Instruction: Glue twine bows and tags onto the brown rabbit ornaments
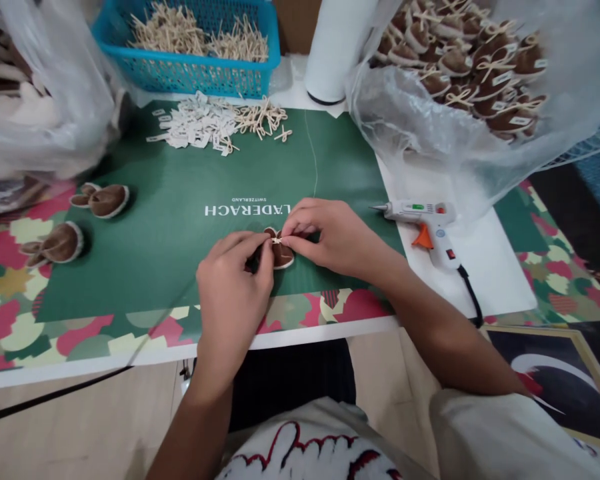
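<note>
On the green mat lies a small brown plush piece (283, 258) with a pale fuzzy edge and two ear-like ends. A small cream cord bow (277, 241) sits across it at the base of the ears. My left hand (236, 272) pinches the bow's left side between thumb and forefinger. From the other side, my right hand (330, 235) has thumb and forefinger closed at the bow's right side. The fingertips hide part of the bow and of the plush piece.
Two more brown plush pieces (109, 201) lie at the left. White labels (200, 120) and loose bows (263, 119) are piled behind, before a blue basket (190, 72). A glue gun (423, 217) lies at the right, below a plastic bag (400, 113) of bowed pieces.
</note>
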The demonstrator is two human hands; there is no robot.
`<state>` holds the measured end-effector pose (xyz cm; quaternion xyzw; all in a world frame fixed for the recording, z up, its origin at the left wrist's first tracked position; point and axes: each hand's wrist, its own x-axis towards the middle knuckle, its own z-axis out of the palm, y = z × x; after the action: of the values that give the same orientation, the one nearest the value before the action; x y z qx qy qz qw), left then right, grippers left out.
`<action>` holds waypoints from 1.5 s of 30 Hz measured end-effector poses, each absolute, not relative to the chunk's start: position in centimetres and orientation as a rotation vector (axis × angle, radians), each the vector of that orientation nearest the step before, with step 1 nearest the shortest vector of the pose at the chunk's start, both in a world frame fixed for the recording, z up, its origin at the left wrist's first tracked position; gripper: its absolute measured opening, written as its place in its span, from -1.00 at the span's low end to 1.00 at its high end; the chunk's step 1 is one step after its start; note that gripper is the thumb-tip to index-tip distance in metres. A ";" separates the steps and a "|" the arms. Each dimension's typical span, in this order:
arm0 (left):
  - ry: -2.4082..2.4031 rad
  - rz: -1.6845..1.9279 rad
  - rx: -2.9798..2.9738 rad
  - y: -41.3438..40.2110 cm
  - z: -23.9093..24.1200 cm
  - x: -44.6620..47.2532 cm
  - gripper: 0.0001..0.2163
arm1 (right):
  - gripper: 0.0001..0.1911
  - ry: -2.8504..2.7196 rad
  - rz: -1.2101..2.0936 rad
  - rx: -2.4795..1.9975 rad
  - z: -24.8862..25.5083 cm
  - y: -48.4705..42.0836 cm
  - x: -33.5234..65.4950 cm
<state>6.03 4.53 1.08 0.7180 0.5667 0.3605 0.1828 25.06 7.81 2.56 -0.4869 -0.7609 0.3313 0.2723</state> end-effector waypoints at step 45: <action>1.268 0.989 2.135 3.6 -1.4 2.3 -0.58 | -0.77 -2.453 0.358 -1.355 2.7 23.2 16.6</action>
<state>2.27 3.58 -1.38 0.7769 0.4615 0.3600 0.2322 16.56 23.25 2.73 -0.4736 -0.8574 0.1253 0.1576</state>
